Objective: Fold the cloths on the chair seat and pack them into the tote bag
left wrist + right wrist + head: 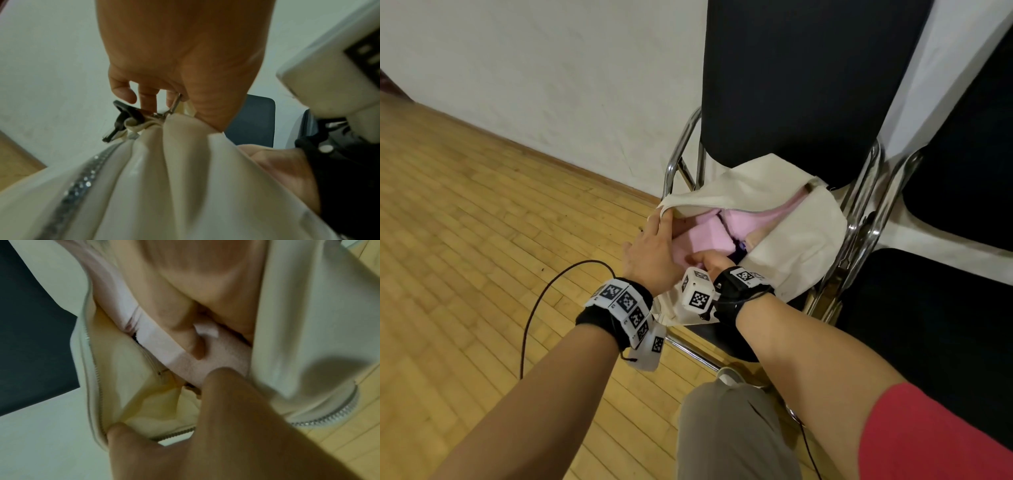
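A cream tote bag (798, 240) lies open on the black chair seat (722, 339). Pink cloth (709, 236) fills its mouth, with a scrap of dark purple fabric beside it. My left hand (664, 219) grips the bag's rim at the left end and holds the mouth apart. In the left wrist view its fingers (148, 97) curl round the fabric by a metal clasp. My right hand (709, 262) reaches into the bag. In the right wrist view the right hand (195, 340) curls over the pink cloth (216, 360) between the bag's zip edges (92, 369). What lies deeper in the bag is hidden.
The chair's dark backrest (791, 85) rises behind the bag, with chrome tubing (859, 222) on both sides. A second black chair (945, 325) stands close on the right. Wooden floor (482, 240) spreads to the left, with a black cable (530, 315) on it. My grey trouser leg (729, 428) is below.
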Tool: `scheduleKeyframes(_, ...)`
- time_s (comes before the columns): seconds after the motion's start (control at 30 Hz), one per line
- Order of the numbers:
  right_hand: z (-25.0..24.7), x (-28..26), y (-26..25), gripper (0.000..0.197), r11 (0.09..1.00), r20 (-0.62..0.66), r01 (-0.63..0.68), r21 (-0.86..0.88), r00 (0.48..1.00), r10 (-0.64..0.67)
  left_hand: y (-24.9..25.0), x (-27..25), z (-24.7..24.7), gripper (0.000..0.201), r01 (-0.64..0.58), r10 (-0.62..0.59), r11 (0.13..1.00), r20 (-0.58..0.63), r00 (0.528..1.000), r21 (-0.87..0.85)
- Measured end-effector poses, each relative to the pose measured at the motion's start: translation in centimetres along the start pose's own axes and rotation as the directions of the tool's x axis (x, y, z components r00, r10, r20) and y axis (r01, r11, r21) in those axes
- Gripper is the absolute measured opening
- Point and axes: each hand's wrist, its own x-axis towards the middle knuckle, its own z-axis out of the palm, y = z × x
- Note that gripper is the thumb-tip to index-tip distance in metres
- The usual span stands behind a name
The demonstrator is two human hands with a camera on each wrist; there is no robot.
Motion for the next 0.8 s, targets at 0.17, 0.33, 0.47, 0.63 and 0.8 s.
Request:
scheduleKeyframes(0.17,-1.8,-1.3,-0.8,0.042,0.997,0.067,0.000,-0.082,0.998,0.006,0.3,-0.1,0.4,0.097,0.030,-0.030,1.000,0.032,0.999,0.008)
scheduleKeyframes(0.33,-5.0,-1.6,-2.7,0.046,1.000,-0.028,0.018,0.025,0.999,-0.017,0.5,-0.3,0.2,0.094,0.053,-0.055,0.998,0.050,0.997,0.040)
scheduleKeyframes(0.47,-5.0,-1.2,-3.4,0.055,1.000,-0.078,0.021,0.007,0.997,-0.020,0.8,-0.8,0.4,0.091,0.053,-0.055,0.997,0.051,0.997,0.049)
scheduleKeyframes(0.63,-4.0,-1.1,-3.7,0.050,0.971,-0.146,0.076,-0.225,0.983,-0.111,0.3,-0.7,0.3,0.097,0.042,-0.045,0.998,0.066,0.997,0.042)
scheduleKeyframes(0.8,-5.8,-1.1,-3.0,0.041,0.942,-0.159,0.139,-0.306,0.968,-0.194,0.8,-0.4,0.3,0.094,0.049,-0.051,0.999,0.075,0.996,0.021)
